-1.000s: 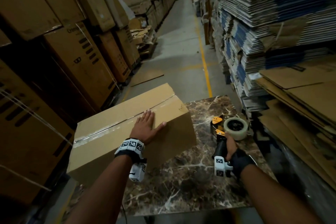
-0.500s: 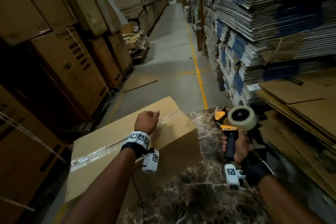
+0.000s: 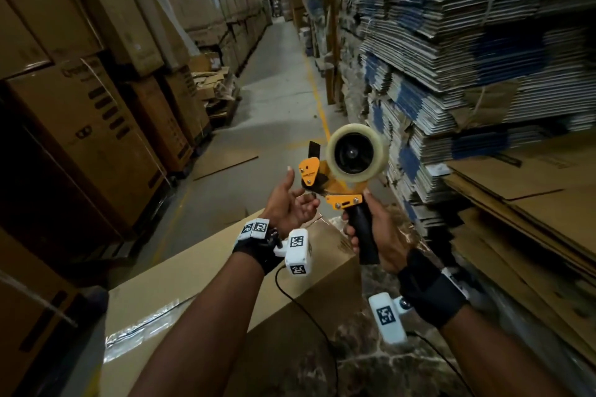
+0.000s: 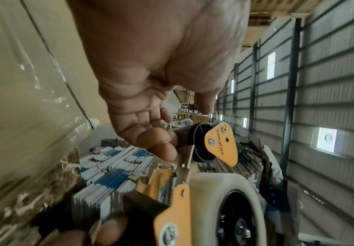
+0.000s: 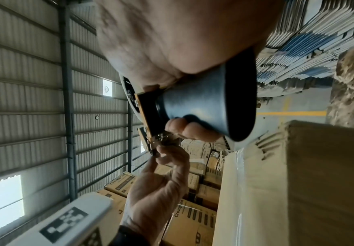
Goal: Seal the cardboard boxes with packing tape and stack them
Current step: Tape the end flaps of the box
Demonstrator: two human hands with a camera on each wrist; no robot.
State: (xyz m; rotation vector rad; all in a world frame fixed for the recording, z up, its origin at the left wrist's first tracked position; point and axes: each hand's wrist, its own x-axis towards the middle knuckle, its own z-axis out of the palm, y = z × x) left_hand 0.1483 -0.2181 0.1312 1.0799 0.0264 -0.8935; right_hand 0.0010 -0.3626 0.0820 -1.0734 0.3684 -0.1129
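Note:
An orange tape dispenser [image 3: 342, 193] with a clear tape roll [image 3: 354, 153] is held up above the table's far end. My right hand [image 3: 366, 224] grips its black handle [image 5: 205, 103]. My left hand [image 3: 295, 201] is raised palm-up beside it. Its fingertips [image 4: 165, 149] touch the dispenser's front by the black roller [image 4: 201, 143], and the thumb stands apart. Below both hands, a brown cardboard box [image 3: 200, 284] lies on the marble table [image 3: 371, 364], with shiny clear tape [image 3: 142, 329] along its top seam.
Tall stacks of large printed cartons [image 3: 96, 126] line the left side. Bundles of flattened cardboard [image 3: 451, 58] and loose brown sheets [image 3: 532, 196] crowd the right, close to the table. A concrete aisle with a yellow line [image 3: 319, 113] runs ahead.
My right hand has lifted the tape dispenser off the table into the air. My left hand has left the box top and risen to the dispenser's front.

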